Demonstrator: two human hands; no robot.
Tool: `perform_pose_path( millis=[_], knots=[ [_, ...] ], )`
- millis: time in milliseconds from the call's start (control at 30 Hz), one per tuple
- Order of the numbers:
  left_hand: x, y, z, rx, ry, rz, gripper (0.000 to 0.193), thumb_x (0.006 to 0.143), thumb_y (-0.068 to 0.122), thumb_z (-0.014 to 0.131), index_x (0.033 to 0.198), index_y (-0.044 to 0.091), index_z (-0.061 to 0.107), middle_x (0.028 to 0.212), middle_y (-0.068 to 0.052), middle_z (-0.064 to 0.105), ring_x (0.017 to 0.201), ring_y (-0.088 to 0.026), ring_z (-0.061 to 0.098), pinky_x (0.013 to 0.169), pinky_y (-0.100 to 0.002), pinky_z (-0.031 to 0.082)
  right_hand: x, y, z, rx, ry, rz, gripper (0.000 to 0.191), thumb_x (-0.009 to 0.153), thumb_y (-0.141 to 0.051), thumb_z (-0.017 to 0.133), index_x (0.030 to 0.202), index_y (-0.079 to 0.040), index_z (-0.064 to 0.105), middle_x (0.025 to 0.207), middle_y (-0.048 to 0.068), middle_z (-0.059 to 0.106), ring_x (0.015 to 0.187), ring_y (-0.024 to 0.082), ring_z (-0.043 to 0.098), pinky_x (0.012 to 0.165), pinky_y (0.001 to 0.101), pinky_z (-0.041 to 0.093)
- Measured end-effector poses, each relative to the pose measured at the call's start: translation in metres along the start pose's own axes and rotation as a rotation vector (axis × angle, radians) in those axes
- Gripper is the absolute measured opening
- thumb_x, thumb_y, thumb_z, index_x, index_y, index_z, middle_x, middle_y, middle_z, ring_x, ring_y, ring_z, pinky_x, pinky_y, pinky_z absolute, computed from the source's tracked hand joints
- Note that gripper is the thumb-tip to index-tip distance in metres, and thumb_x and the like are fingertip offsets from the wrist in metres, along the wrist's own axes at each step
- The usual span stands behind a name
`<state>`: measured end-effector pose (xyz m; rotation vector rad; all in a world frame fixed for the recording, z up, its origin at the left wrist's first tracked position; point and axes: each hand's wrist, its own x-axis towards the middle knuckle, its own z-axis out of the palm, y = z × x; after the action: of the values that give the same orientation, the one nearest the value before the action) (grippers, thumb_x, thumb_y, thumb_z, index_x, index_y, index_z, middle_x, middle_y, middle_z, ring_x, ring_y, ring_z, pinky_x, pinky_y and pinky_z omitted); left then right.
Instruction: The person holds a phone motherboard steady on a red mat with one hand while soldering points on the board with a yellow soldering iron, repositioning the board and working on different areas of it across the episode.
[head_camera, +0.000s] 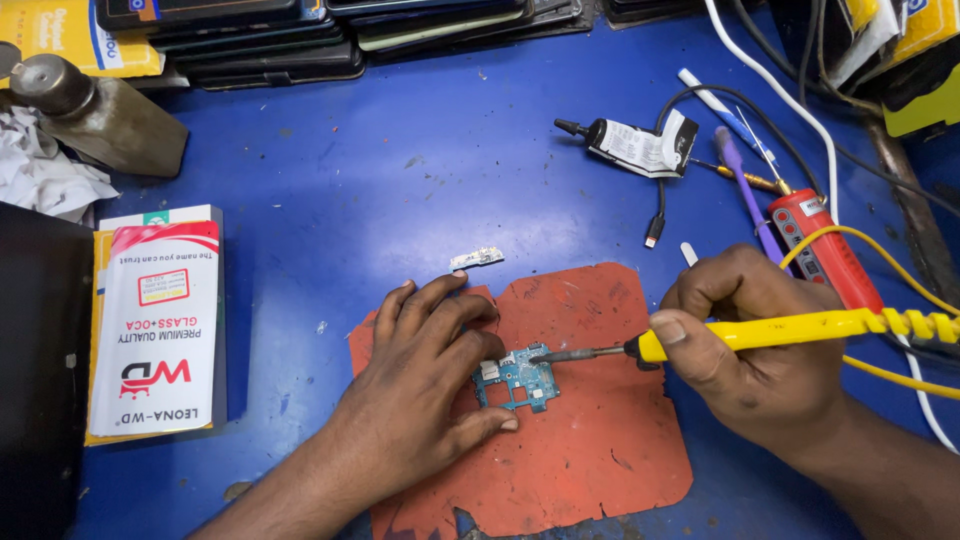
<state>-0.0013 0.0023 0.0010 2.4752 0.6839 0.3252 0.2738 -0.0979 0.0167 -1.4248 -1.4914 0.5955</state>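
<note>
Pinching yellow soldering iron, right hand clenched, tip on small blue circuit board. Left hand presses board flat, fingers spread, grasping nothing. Board on orange mat, blue table. Looks light, stiff, fragile; hold by edges.

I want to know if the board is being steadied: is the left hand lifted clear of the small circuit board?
No, the left hand presses its fingers on the blue circuit board lying on the orange mat.
</note>
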Motion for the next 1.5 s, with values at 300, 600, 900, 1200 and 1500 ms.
perform_pose_path(
  millis=[300,600,900,1200,1500],
  knots=[
    [0.001,0.0007,0.0011,0.004,-0.025,-0.021,0.054,0.071,0.045,0.087,0.107,0.009,0.068,0.132,-0.013,0.051,0.142,-0.039,0.029,0.113,-0.067,0.017,0.0016,-0.0008,-0.0016,0.004,0.006,-0.015,0.021,0.098,-0.02,0.068,0.088,-0.007,0.054,0.073,0.001,0.068,0.061,0.004,0.062,0.053,0.0206,0.051],
    [0.0011,0.0008,0.001,0.0,-0.014,-0.011,0.055,0.071,0.044,0.087,0.108,0.009,0.068,0.132,-0.013,0.052,0.143,-0.039,0.03,0.114,-0.066,0.018,0.0021,-0.0008,-0.0014,-0.026,0.032,-0.015,0.021,0.098,-0.02,0.068,0.087,-0.007,0.055,0.072,0.001,0.067,0.06,0.004,0.061,0.053,0.021,0.049],
    [0.0002,0.0012,-0.0013,0.001,0.006,0.001,0.054,0.071,0.044,0.087,0.107,0.009,0.067,0.133,-0.012,0.053,0.143,-0.038,0.032,0.115,-0.064,0.02,0.0006,0.0007,-0.0005,0.029,0.003,-0.01,0.02,0.099,-0.018,0.067,0.089,-0.007,0.053,0.073,0.002,0.067,0.061,0.004,0.061,0.054,0.0213,0.051],
    [0.0008,0.0004,0.0006,-0.001,-0.013,-0.016,0.053,0.071,0.044,0.087,0.106,0.009,0.067,0.132,-0.014,0.051,0.147,-0.041,0.029,0.113,-0.067,0.016,0.0002,0.0002,-0.0007,0.039,-0.005,-0.017,0.019,0.099,-0.018,0.067,0.089,-0.007,0.054,0.074,0.002,0.068,0.063,0.005,0.063,0.055,0.0215,0.052],
    [0.0003,0.0,0.0008,0.004,-0.009,-0.011,0.054,0.072,0.045,0.087,0.108,0.009,0.067,0.133,-0.013,0.051,0.143,-0.039,0.029,0.115,-0.066,0.017,0.0006,-0.0003,-0.002,-0.016,0.021,-0.008,0.02,0.098,-0.017,0.067,0.087,-0.007,0.055,0.073,0.002,0.068,0.061,0.005,0.062,0.054,0.0214,0.05]
  ],
)
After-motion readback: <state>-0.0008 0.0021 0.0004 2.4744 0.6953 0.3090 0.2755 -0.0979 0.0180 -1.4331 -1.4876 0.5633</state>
